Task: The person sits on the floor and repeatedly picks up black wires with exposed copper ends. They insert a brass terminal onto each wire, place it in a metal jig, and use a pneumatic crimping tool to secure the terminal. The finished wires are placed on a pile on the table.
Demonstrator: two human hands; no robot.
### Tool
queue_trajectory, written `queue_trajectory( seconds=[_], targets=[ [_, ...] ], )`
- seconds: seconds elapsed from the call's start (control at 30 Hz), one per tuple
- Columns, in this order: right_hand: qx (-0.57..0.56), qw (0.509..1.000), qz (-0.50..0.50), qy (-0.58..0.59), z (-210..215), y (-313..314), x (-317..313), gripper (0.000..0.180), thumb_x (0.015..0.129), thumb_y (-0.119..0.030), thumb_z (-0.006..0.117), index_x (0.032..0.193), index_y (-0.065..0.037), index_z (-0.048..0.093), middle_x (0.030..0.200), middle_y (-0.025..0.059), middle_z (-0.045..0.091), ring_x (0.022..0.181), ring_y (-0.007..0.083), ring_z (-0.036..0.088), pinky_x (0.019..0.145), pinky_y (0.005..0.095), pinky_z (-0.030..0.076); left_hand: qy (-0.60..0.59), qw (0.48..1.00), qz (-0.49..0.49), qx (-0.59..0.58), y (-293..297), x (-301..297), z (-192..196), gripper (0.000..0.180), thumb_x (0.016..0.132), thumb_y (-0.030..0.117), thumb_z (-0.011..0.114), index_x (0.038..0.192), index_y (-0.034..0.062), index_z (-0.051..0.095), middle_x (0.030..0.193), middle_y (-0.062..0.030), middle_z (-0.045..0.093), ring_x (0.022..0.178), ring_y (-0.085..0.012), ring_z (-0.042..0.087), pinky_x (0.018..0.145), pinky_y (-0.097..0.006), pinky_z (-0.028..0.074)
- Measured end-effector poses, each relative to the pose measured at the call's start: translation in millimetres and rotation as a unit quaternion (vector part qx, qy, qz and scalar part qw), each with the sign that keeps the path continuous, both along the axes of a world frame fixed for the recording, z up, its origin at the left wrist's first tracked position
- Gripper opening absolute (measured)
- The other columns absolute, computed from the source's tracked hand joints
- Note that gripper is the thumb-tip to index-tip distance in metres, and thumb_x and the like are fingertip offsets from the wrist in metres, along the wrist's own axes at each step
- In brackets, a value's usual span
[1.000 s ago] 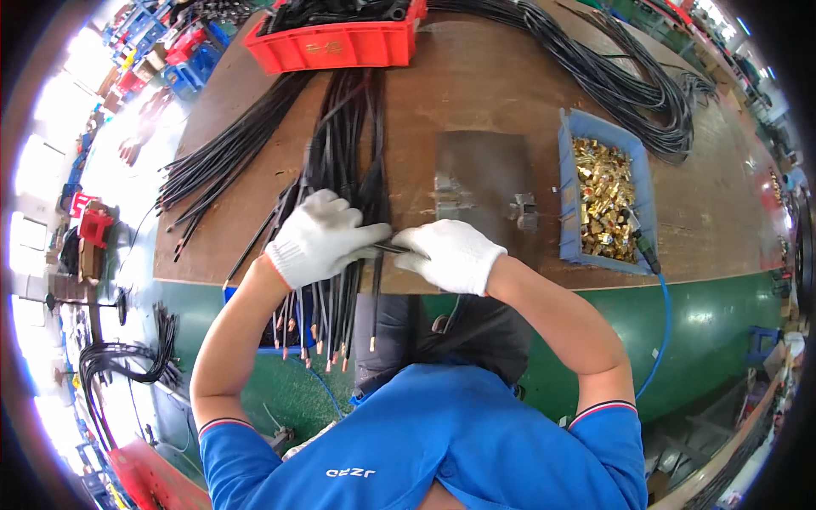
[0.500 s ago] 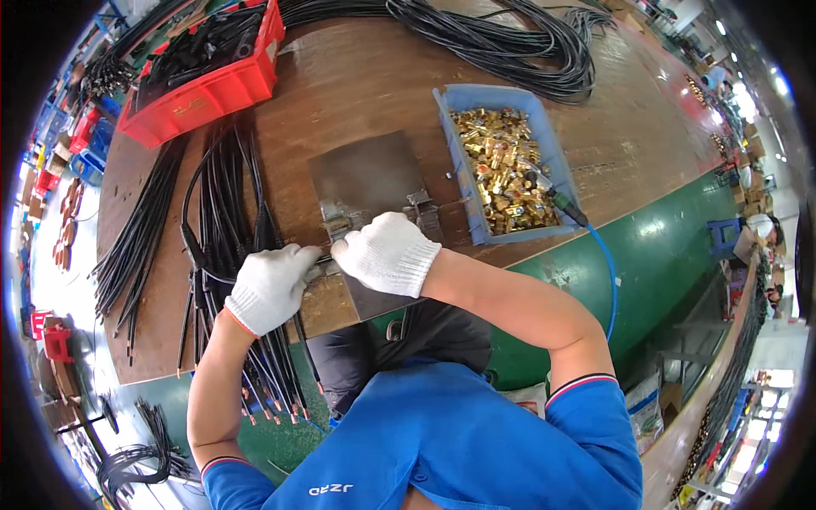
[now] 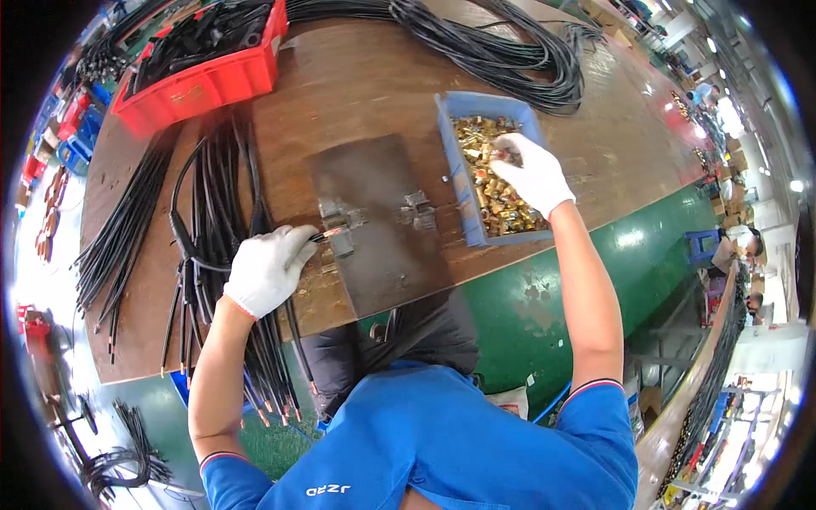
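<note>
Item: workbench station, one worker in a blue shirt, both hands in white gloves.

Left hand (image 3: 268,270): fingers closed around the end of a black hose (image 3: 316,237), its metal tip held at the small clamp fixture (image 3: 338,226) on the dark steel plate (image 3: 378,223). The hose trails back to the bundle of black hoses (image 3: 212,204) lying on the wooden table (image 3: 357,93).

Right hand (image 3: 533,174): reaching into the blue bin (image 3: 450,161), fingers curled down among the brass fittings (image 3: 497,208); whether a fitting is already pinched cannot be told, as the fingertips are buried in the heap.

Also present: red crate (image 3: 204,81) of black parts at the far left, coil of black cable (image 3: 510,59) at the far edge, a second fixture block (image 3: 416,208) on the plate.

Step in hand, by judgement: fetching one brass fitting while the hose end waits at the fixture. The next move would call for a single fitting lifted clear, turned bore-first, and brought squarely to the held hose tip.
</note>
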State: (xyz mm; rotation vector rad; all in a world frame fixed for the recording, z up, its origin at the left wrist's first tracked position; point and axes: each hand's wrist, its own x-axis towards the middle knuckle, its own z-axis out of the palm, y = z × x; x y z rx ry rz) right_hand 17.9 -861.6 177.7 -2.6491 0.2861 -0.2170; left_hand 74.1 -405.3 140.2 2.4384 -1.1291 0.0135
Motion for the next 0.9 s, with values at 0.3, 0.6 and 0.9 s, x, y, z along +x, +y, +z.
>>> queue_trajectory(
  seconds=[0.3, 0.6, 0.9],
  targets=[
    [0.026, 0.992, -0.055, -0.111, -14.4, 5.3, 7.5, 0.032, 0.104, -0.026, 0.069, 0.127, -0.004, 0.074, 0.116, 0.0171, 0.079, 0.111, 0.0198, 0.075, 0.098, 0.0326, 0.055, -0.008, 1.000, 0.012, -0.015, 4.2, -1.8, -1.5, 0.026, 0.101, 0.022, 0.068, 0.125, 0.0128, 0.072, 0.095, -0.0171, 0.074, 0.084, -0.0385, 0.074, 0.073, -0.048, 0.059],
    [0.703, 0.691, 0.061, -0.157, 3.1, 98.8, 8.3, 0.032, 0.107, -0.016, 0.058, 0.132, 0.002, 0.065, 0.112, 0.0164, 0.076, 0.113, 0.0322, 0.074, 0.100, 0.0504, 0.063, 0.054, 0.998, 0.012, 0.022, -0.6, 0.7, 6.7, 0.038, 0.100, 0.015, 0.065, 0.138, 0.0169, 0.068, 0.098, -0.0173, 0.074, 0.088, -0.0390, 0.074, 0.075, -0.047, 0.059],
    [0.809, 0.582, -0.015, 0.085, -55.8, 175.0, 15.2, 0.021, 0.102, -0.006, 0.061, 0.122, 0.000, 0.067, 0.101, 0.0116, 0.075, 0.080, 0.0226, 0.075, 0.069, 0.0381, 0.065, 0.129, 0.987, -0.009, -0.091, -12.8, 13.9, 2.4, 0.031, 0.101, 0.016, 0.064, 0.130, 0.0047, 0.069, 0.109, -0.0236, 0.074, 0.105, -0.0437, 0.071, 0.088, -0.048, 0.058]
  ],
)
